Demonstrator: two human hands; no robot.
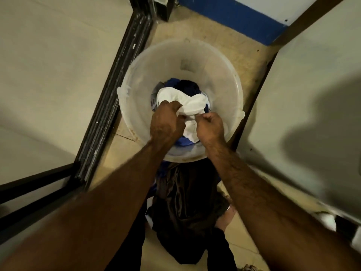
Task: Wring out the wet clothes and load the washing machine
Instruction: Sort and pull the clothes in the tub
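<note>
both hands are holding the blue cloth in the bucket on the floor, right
No. In the head view the left hand and right hand have their grip on the white cloth, not a blue one, in the bucket on the floor.

Two bare forearms are extended forward and down from the lower corners, converging toward the centre. The left hand point(168, 122) is shown knuckles up, its fingers curled into a white cloth point(192, 105). The right hand point(210, 127) is held just beside it, fingers curled, with the same cloth pinched at its fingertips.
</note>
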